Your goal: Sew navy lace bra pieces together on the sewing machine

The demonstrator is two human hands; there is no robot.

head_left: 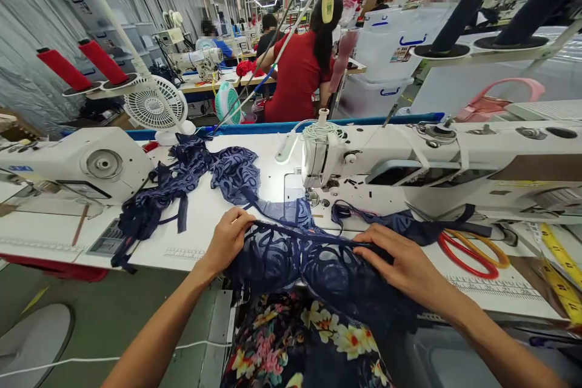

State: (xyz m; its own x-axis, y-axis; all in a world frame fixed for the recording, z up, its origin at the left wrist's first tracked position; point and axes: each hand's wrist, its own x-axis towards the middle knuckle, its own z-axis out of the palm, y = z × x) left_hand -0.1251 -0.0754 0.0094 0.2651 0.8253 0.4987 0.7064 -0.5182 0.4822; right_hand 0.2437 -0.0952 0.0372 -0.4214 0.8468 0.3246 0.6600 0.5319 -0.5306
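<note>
2-cup navy lace bra (325, 267), upper edge nearly straight, at the front edge of the table (191, 242)

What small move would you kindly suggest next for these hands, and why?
Perhaps ease the navy lace garment toward the sewing machine ahead: the left hand and right hand hold its upper edge spread between them, close to that machine.

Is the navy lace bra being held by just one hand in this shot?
No, the left hand and the right hand both grip the upper edge of the navy lace bra.
</note>
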